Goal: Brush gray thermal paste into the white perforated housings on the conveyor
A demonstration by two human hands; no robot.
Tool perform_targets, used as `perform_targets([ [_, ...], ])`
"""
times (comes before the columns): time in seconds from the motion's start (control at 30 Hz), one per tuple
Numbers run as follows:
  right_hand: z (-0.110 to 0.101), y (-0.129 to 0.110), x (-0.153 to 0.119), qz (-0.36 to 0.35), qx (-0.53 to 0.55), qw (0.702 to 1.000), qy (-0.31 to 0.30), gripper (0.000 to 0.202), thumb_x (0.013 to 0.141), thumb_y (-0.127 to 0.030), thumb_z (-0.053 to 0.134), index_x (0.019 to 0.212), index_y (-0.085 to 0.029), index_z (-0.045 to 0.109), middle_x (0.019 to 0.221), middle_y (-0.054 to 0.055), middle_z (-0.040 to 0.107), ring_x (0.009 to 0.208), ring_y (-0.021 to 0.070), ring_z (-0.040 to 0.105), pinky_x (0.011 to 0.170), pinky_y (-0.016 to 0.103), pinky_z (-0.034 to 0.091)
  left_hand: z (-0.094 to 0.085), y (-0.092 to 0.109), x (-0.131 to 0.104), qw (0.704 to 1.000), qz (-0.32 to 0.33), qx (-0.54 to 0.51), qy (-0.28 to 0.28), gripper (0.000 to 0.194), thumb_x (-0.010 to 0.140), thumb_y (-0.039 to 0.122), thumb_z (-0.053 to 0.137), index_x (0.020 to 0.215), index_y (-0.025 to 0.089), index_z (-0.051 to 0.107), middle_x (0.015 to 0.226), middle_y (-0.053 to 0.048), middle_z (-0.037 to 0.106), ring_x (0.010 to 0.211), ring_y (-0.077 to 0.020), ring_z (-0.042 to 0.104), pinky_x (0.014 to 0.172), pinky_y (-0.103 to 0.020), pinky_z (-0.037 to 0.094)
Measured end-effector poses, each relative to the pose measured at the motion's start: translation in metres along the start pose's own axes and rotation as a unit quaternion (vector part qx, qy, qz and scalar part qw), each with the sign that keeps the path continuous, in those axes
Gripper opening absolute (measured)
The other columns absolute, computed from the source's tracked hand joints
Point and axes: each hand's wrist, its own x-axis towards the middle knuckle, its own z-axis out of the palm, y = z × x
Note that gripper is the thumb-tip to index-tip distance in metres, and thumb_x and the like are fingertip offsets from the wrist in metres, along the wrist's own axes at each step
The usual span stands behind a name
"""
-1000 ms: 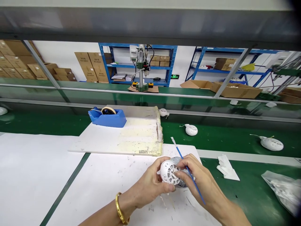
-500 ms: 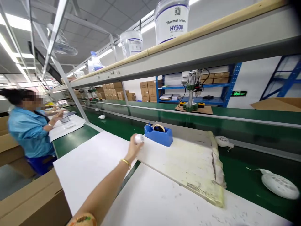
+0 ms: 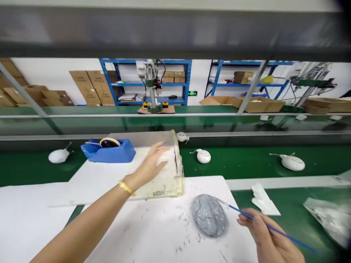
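Observation:
Fingers spread and holding nothing, my left hand (image 3: 150, 163) hovers over the worn, yellow-edged board (image 3: 161, 182), slightly blurred. My right hand (image 3: 270, 237) is closed around the handle of a thin blue brush (image 3: 290, 238). The brush's tip reaches the edge of a round patch of grey paste (image 3: 210, 215) on a white sheet (image 3: 153, 230). Left of my left hand, a blue tape dispenser (image 3: 112, 152) with a roll of tape sits on the board. White rounded parts with short wires lie on the green belt, one (image 3: 203, 156) to the right of the board.
Another white part (image 3: 59, 156) lies left of the dispenser, and one (image 3: 293, 163) at the right. A crumpled white tissue (image 3: 264, 201) and a clear plastic bag (image 3: 329, 219) lie near my right hand. A shelf beam (image 3: 175, 33) crosses overhead.
The view has swung right. My left hand held a white rounded part beside the tape dispenser; now it is open without it. My right hand with the brush has come into view.

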Motion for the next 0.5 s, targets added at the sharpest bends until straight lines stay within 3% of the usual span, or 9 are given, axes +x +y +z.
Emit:
perform_targets([
  [0.03, 0.001, -0.003, -0.001, 0.026, -0.014, 1.0, 0.004, 0.035, 0.08, -0.049, 0.061, 0.09, -0.017, 0.067, 0.081, 0.008, 0.069, 0.075, 0.0256, 0.067, 0.069, 0.037, 0.055, 0.024, 0.017, 0.015, 0.995, 0.068, -0.02, -0.071, 0.049, 0.084, 0.015, 0.051, 0.131, 0.025, 0.044, 0.149, -0.007, 0.024, 0.137, -0.0234, 0.024, 0.112, -0.04, 0.027],
  [0.1, 0.002, -0.008, -0.001, 0.043, -0.03, 0.999, -0.001, 0.038, 0.079, -0.052, 0.06, 0.091, -0.017, 0.066, 0.083, 0.007, 0.069, 0.079, 0.0242, 0.066, 0.076, 0.036, 0.053, 0.066, 0.042, 0.043, 0.976, 0.131, -0.049, -0.166, 0.058, 0.08, 0.006, 0.049, 0.133, 0.026, 0.041, 0.154, -0.007, 0.01, 0.141, -0.0261, 0.012, 0.112, -0.045, 0.024],
  [0.23, 0.002, -0.003, 0.004, -0.006, -0.053, 0.998, -0.025, 0.034, 0.082, -0.05, 0.056, 0.09, -0.017, 0.064, 0.088, 0.007, 0.069, 0.076, 0.0209, 0.066, 0.077, 0.035, 0.051, 0.119, 0.051, 0.09, 0.961, 0.122, -0.074, -0.235, 0.064, 0.071, -0.005, 0.048, 0.127, 0.026, 0.048, 0.153, -0.008, 0.013, 0.14, -0.0333, 0.01, 0.108, -0.057, 0.02],
  [0.37, 0.003, 0.014, 0.011, -0.059, -0.074, 0.993, -0.077, 0.029, 0.086, -0.045, 0.053, 0.087, -0.018, 0.064, 0.092, 0.006, 0.069, 0.075, 0.0187, 0.066, 0.076, 0.033, 0.051, 0.135, 0.038, 0.114, 0.962, 0.085, -0.102, -0.24, 0.054, 0.068, -0.002, 0.054, 0.117, 0.021, 0.054, 0.144, -0.012, 0.031, 0.13, -0.035, 0.028, 0.105, -0.058, 0.021],
  [0.5, 0.009, 0.017, 0.012, -0.056, -0.069, 0.991, -0.097, 0.029, 0.086, -0.045, 0.053, 0.088, -0.018, 0.064, 0.089, 0.006, 0.069, 0.073, 0.0183, 0.067, 0.074, 0.032, 0.051, 0.127, 0.037, 0.115, 0.966, 0.05, -0.162, -0.197, 0.051, 0.066, 0.007, 0.065, 0.114, 0.019, 0.053, 0.123, -0.012, 0.049, 0.116, -0.0307, 0.042, 0.105, -0.051, 0.025],
])
